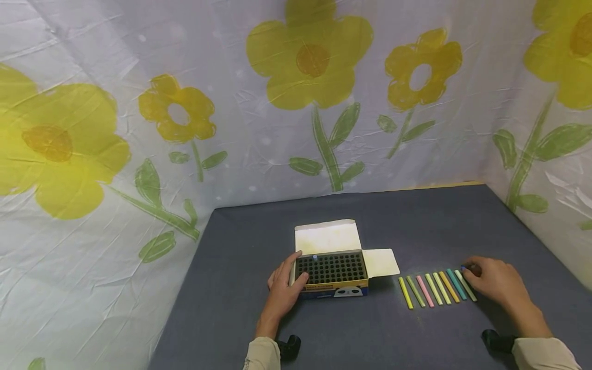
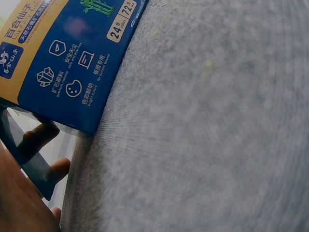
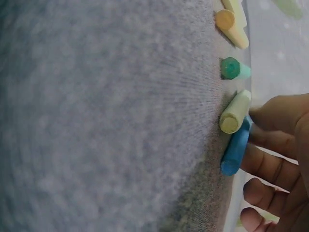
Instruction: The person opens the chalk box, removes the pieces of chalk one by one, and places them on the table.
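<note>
My left hand (image 1: 283, 288) grips the left end of an open chalk box (image 1: 334, 293), thumb at the front and fingers toward the back. The left wrist view shows the box's blue and yellow printed side (image 2: 72, 63). Inside is a black insert (image 1: 330, 268) of small holes; one pale blue chalk (image 1: 315, 257) stands in it near the back left. At the right end of a row of chalk sticks, my right hand (image 1: 497, 280) pinches the far end of a blue chalk stick (image 3: 235, 150) between thumb and finger. The blue stick lies against a pale green chalk stick (image 3: 235, 112).
Several chalk sticks (image 1: 427, 290) in yellow, green, pink, orange and teal lie side by side right of the box. The box's white lid (image 1: 327, 237) and side flap (image 1: 380, 262) are folded out. A flowered curtain (image 1: 259, 154) hangs behind the dark table (image 1: 222, 288).
</note>
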### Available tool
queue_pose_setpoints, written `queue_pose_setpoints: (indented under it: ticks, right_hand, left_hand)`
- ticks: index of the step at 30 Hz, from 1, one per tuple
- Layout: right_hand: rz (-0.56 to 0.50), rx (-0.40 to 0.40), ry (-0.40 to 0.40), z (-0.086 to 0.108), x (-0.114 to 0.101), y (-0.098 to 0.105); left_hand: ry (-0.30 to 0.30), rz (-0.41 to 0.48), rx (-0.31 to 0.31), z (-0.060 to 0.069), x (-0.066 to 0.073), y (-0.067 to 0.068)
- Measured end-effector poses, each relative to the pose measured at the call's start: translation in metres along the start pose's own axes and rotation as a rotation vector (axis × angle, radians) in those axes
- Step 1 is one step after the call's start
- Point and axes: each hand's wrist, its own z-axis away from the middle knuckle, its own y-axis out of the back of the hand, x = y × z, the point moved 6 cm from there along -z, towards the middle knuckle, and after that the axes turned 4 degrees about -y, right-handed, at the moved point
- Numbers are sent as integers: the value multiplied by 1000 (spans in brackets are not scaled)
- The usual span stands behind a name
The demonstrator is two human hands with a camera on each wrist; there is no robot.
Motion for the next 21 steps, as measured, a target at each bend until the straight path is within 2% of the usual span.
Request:
queue_pose_setpoints:
  ticks: [6,9,12,17,21]
  right_hand:
    - [-54,-6,-17,2,2,1]
    - [-98,18,-26,3,1,0]
    - [-146,90,-20,5,-5,1]
    - [-237,264,30,7,-25,6]
    - [-322,340,61,5,-40,11]
  left_hand:
    - [-3,-7,9,-1,1,0]
    - [-3,-3,11,-1,1,0]
    - [0,2,9,-1,1,0]
    - [-6,2,6,0,-1,0]
    - [-7,4,6,0,-1,0]
